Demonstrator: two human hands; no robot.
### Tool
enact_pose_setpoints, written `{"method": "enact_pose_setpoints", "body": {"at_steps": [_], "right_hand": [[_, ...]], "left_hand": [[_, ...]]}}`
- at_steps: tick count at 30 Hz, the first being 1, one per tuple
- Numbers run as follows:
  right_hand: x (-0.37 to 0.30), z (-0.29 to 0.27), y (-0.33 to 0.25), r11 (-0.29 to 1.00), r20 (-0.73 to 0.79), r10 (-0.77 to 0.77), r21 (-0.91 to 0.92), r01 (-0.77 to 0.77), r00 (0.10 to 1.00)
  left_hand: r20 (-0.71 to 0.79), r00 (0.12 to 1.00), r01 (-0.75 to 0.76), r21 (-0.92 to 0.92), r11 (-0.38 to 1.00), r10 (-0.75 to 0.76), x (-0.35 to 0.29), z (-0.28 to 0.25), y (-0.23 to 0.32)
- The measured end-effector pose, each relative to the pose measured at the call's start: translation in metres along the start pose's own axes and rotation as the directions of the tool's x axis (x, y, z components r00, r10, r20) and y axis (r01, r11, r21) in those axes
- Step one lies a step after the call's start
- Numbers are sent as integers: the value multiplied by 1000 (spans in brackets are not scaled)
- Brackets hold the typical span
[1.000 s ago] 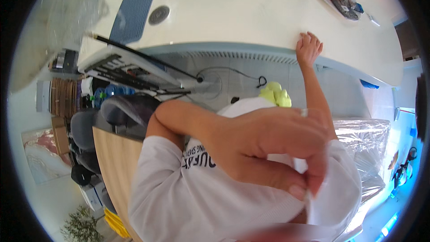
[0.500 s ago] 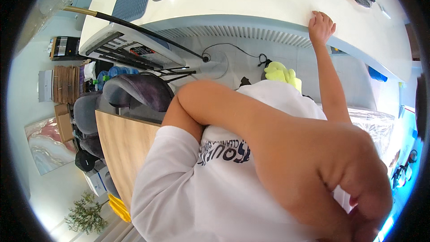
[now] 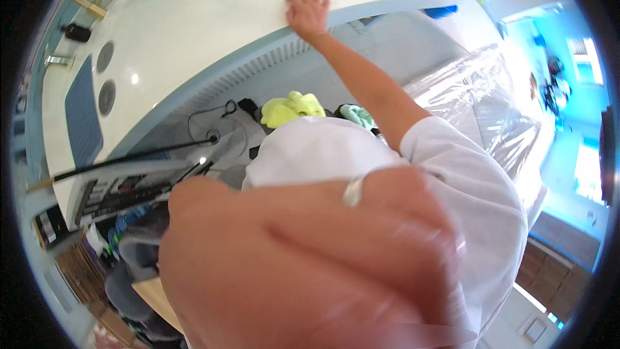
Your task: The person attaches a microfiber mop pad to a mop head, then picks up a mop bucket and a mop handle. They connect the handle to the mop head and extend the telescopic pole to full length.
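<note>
My right hand point(image 3: 308, 14) lies on the white countertop point(image 3: 213, 10) near its front edge, arm stretched forward. Its fingers are somewhat spread, and nothing shows in them. Very large and close to the camera, my left hand point(image 3: 310, 239) crosses in front of my white shirt point(image 3: 478, 187). It is bent and smeared by motion, and a ring point(image 3: 352, 191) shows on one finger. Whether those fingers hold anything is hidden.
Below the counter lie a yellow-green cloth point(image 3: 292, 108), a mint cloth point(image 3: 357, 116) and a black cord point(image 3: 194, 116). A folded step ladder point(image 3: 123, 187) and a long pole point(image 3: 135, 155) stand left. Plastic sheeting point(image 3: 471, 100) covers something at right. A blue-grey mat point(image 3: 84, 113) lies on the counter.
The view has swung right, so the counter and ladder sit farther left. My left hand has shifted from the lower right to the middle of the picture. My right hand still rests on the counter.
</note>
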State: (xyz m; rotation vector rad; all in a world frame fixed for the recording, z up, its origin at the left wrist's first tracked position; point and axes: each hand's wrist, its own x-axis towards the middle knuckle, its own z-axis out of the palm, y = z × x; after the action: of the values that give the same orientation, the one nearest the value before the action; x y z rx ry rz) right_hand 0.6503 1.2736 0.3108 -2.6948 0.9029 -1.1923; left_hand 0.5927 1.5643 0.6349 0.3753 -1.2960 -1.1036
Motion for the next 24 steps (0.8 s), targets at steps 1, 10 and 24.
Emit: {"method": "enact_pose_setpoints", "body": {"at_steps": [1,10,24], "right_hand": [[0,0,-1,1000,27,-1,-5,1,1000],[-1,-8,-6,999,58,39,34,-41,998],[-7,-55,43,899,126,-10,435,-46,992]], "left_hand": [[47,999,5,8,1000,-5,0,-3,2],[148,987,54,87,995,-66,10,-37,-3],[248,960,-144,40,989,130,147,-74,-91]]}}
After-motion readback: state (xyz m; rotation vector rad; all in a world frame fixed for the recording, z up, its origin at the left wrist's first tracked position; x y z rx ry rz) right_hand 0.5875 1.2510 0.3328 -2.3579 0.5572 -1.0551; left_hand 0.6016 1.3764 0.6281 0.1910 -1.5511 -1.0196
